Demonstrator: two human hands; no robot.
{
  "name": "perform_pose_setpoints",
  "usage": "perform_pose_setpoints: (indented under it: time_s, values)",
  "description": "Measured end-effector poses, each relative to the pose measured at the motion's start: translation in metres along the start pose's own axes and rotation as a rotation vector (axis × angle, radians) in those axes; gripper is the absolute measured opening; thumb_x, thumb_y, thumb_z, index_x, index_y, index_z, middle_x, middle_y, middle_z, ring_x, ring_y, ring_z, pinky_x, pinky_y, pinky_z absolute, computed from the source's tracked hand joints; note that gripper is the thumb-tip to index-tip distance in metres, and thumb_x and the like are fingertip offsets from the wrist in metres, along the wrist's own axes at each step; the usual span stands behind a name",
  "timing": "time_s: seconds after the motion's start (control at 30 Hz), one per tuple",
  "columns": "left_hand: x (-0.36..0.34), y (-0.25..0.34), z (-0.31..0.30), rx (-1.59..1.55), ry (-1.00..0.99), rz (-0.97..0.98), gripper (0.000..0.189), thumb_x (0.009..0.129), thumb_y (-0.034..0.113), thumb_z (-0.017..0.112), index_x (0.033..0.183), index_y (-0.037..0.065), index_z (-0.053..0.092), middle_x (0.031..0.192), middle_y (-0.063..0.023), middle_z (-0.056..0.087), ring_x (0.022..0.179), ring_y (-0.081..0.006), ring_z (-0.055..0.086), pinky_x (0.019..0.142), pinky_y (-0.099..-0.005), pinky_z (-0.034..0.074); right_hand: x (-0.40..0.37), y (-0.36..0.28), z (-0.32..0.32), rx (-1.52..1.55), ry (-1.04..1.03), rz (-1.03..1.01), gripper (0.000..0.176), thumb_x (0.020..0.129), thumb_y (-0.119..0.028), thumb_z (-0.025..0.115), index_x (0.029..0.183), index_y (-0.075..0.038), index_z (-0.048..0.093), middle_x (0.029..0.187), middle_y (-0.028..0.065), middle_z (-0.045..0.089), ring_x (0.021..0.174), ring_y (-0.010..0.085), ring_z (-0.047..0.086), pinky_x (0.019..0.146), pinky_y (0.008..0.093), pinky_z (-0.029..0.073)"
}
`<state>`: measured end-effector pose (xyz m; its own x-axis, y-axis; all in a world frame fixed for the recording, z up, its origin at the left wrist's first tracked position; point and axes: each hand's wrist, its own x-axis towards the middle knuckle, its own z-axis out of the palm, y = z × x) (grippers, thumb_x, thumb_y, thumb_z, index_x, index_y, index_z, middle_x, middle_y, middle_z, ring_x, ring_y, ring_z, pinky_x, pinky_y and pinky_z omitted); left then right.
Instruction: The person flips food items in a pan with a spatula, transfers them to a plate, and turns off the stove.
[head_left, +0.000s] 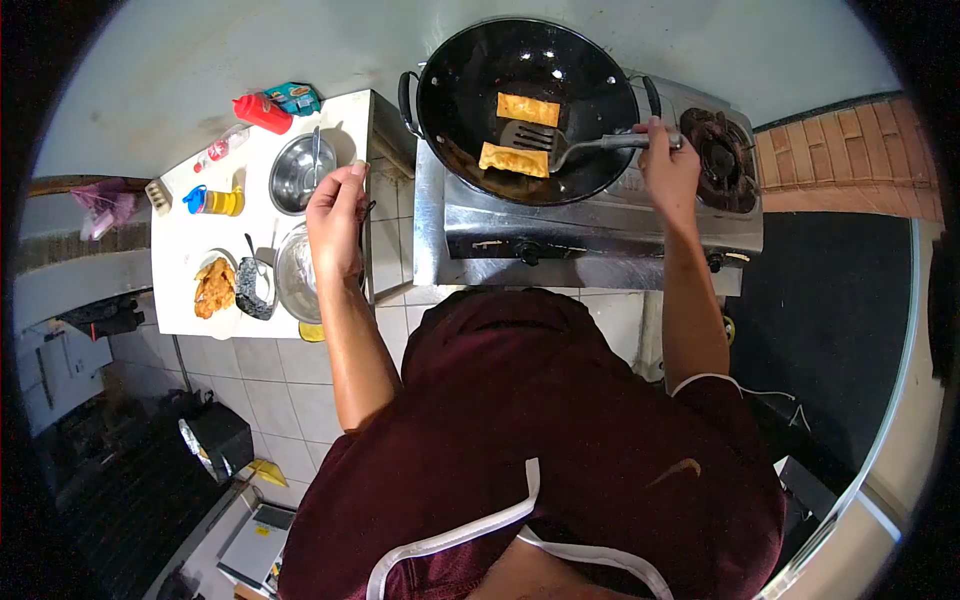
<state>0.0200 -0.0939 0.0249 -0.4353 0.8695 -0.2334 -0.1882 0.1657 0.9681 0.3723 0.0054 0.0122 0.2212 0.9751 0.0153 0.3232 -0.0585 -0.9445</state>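
My right hand [670, 172] grips the grey handle of a slotted spatula [600, 143]. The spatula's head lies in a large black wok [455, 75], between two golden pastries. One pastry [528, 109] is above the head; the other [514, 160] lies beside its lower edge. Oil glistens around them. My left hand [340, 215] is raised left of the wok, near the table's edge, with fingers curled and thumb and fingertips together. Whether anything small is between them cannot be made out.
A steel stove [590, 240] carries the wok, with a bare burner [718, 158] at right. The white table [175, 260] holds a steel bowl [290, 180], a red bottle [263, 114], a yellow bottle [222, 202] and a plate of fried food [214, 287].
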Motion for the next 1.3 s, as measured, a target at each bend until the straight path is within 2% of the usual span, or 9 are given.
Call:
perform_pose_setpoints:
  time_s: [0.3, 0.37, 0.6, 0.67, 0.7, 0.8, 0.87, 1.1, 1.3]
  values:
    - [-0.001, -0.001, 0.000, 0.021, 0.022, 0.009, 0.015, 0.086, 0.021, 0.059, 0.085, 0.006, 0.060, 0.064, 0.0068, 0.045, 0.056, -0.0023, 0.036, 0.051, -0.0177, 0.026, -0.052, 0.009, 0.005, 0.274, -0.032, 0.016, 0.025, 0.091, -0.022, 0.051, 0.093, 0.000, 0.062, 0.053, -0.0038, 0.045, 0.045, 0.0038, 0.037, 0.042, 0.0201, 0.030]
    - [0.001, -0.005, 0.000, 0.000, 0.016, 0.008, 0.015, 0.086, 0.021, 0.059, 0.085, 0.005, 0.060, 0.064, 0.0067, 0.045, 0.056, -0.0023, 0.036, 0.051, -0.0178, 0.026, -0.057, 0.019, 0.007, 0.199, -0.003, -0.141, 0.024, 0.091, -0.020, 0.050, 0.092, 0.001, 0.062, 0.053, -0.0025, 0.046, 0.046, 0.0039, 0.040, 0.042, 0.0204, 0.031]
    - [0.005, -0.001, 0.004, -0.028, -0.009, 0.026, 0.015, 0.084, 0.019, 0.062, 0.085, 0.004, 0.062, 0.062, 0.0069, 0.044, 0.054, -0.0029, 0.034, 0.050, -0.0182, 0.026, -0.070, 0.022, 0.013, 0.200, 0.043, -0.284, 0.023, 0.091, -0.018, 0.049, 0.091, 0.001, 0.062, 0.054, -0.0009, 0.048, 0.046, 0.0042, 0.043, 0.041, 0.0212, 0.033]
    - [0.005, 0.000, 0.007, -0.009, 0.008, 0.016, 0.016, 0.084, 0.019, 0.062, 0.085, 0.004, 0.062, 0.062, 0.0070, 0.043, 0.054, -0.0028, 0.034, 0.050, -0.0180, 0.026, -0.073, 0.021, 0.012, 0.262, 0.016, -0.228, 0.019, 0.091, -0.013, 0.049, 0.088, 0.002, 0.059, 0.074, 0.0069, 0.060, 0.050, 0.0062, 0.044, 0.044, 0.0221, 0.035]
    - [0.005, 0.000, 0.007, -0.006, 0.007, 0.015, 0.016, 0.084, 0.019, 0.062, 0.085, 0.004, 0.062, 0.062, 0.0070, 0.043, 0.054, -0.0028, 0.034, 0.050, -0.0180, 0.026, -0.074, 0.022, 0.012, 0.263, 0.018, -0.224, 0.019, 0.091, -0.013, 0.049, 0.088, 0.002, 0.059, 0.074, 0.0069, 0.060, 0.050, 0.0062, 0.044, 0.044, 0.0221, 0.035]
    - [0.008, -0.002, 0.009, 0.006, -0.004, 0.013, 0.016, 0.084, 0.019, 0.062, 0.086, 0.003, 0.062, 0.062, 0.0069, 0.043, 0.054, -0.0029, 0.034, 0.050, -0.0179, 0.026, -0.072, 0.014, 0.013, 0.237, 0.002, -0.166, 0.021, 0.091, -0.015, 0.048, 0.088, 0.002, 0.059, 0.059, 0.0034, 0.053, 0.047, 0.0059, 0.041, 0.042, 0.0216, 0.032]
    - [0.009, -0.001, 0.011, -0.001, 0.012, 0.004, 0.015, 0.084, 0.018, 0.062, 0.085, 0.003, 0.062, 0.061, 0.0069, 0.043, 0.054, -0.0029, 0.033, 0.050, -0.0181, 0.025, -0.066, 0.001, 0.016, 0.315, 0.091, 0.073, 0.024, 0.092, -0.019, 0.049, 0.087, 0.001, 0.060, 0.050, -0.0010, 0.043, 0.044, 0.0049, 0.038, 0.040, 0.0215, 0.027]
    - [0.015, -0.002, 0.014, -0.002, 0.003, 0.008, 0.015, 0.084, 0.018, 0.062, 0.085, 0.003, 0.061, 0.061, 0.0067, 0.043, 0.052, -0.0029, 0.033, 0.048, -0.0187, 0.024, -0.024, -0.005, 0.021, 0.065, 0.022, 0.034, 0.029, 0.090, -0.026, 0.050, 0.084, -0.002, 0.065, 0.052, -0.0020, 0.050, 0.049, 0.0053, 0.047, 0.047, 0.0233, 0.036]
    - [0.014, -0.001, 0.012, 0.008, 0.030, 0.019, 0.015, 0.083, 0.019, 0.063, 0.084, 0.005, 0.062, 0.061, 0.0064, 0.045, 0.052, -0.0025, 0.035, 0.048, -0.0181, 0.025, -0.017, -0.003, 0.020, 0.097, -0.053, -0.038, 0.030, 0.090, -0.028, 0.051, 0.086, -0.002, 0.065, 0.050, -0.0022, 0.048, 0.047, 0.0049, 0.044, 0.044, 0.0235, 0.033]
